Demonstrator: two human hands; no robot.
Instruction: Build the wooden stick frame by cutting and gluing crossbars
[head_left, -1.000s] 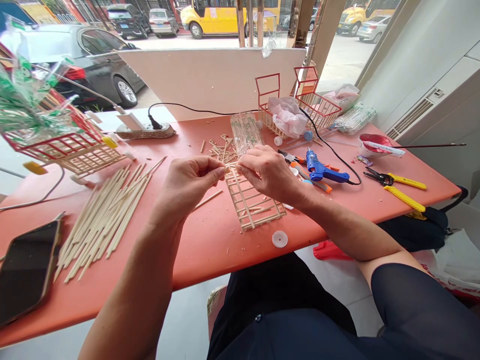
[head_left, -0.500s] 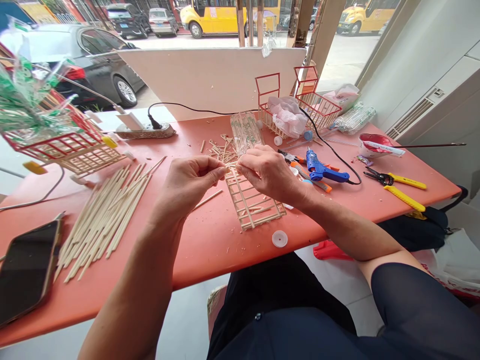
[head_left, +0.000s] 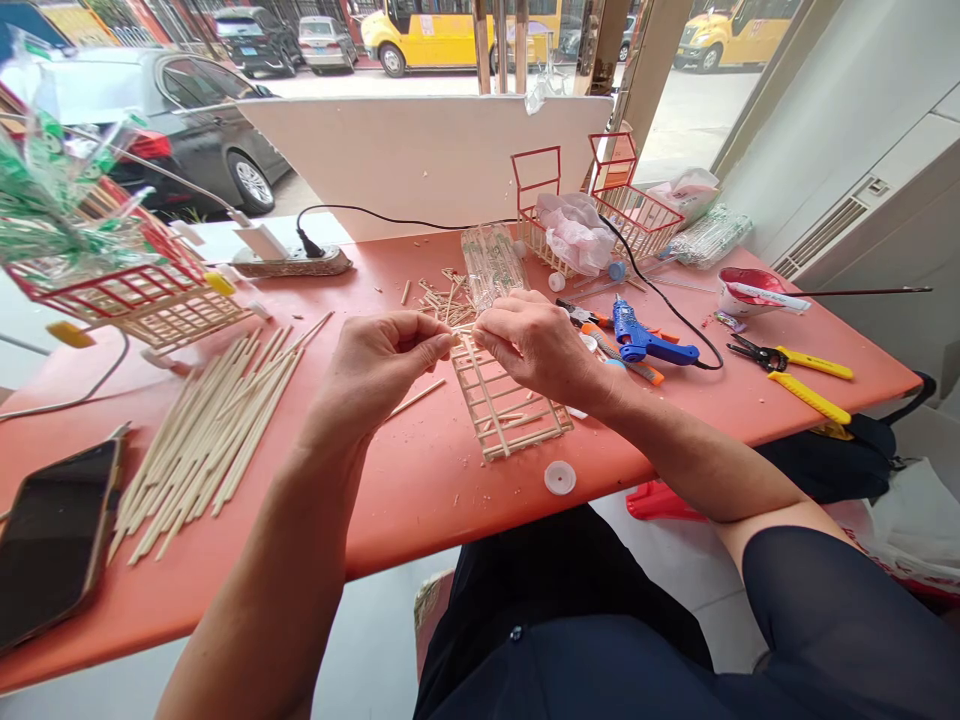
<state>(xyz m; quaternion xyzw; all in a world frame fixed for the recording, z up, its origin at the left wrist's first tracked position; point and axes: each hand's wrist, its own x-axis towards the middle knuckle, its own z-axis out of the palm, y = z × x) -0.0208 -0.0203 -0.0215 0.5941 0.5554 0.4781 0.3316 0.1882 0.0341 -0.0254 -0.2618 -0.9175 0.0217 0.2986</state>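
Note:
A lattice frame of thin wooden sticks lies on the orange tabletop in front of me. At its far end my left hand pinches the end of a short wooden stick. My right hand has closed fingers on the other end of that stick, covering the frame's far right corner. Most of the stick is hidden by the fingertips. Behind the hands lie scattered stick offcuts and a clear wrapped bundle of sticks.
Long loose sticks and a phone lie at left, near a stick basket. A blue glue gun, its cord trailing back, and yellow-handled wire strippers lie right. Red-trimmed baskets stand behind. A white disc sits near the front edge.

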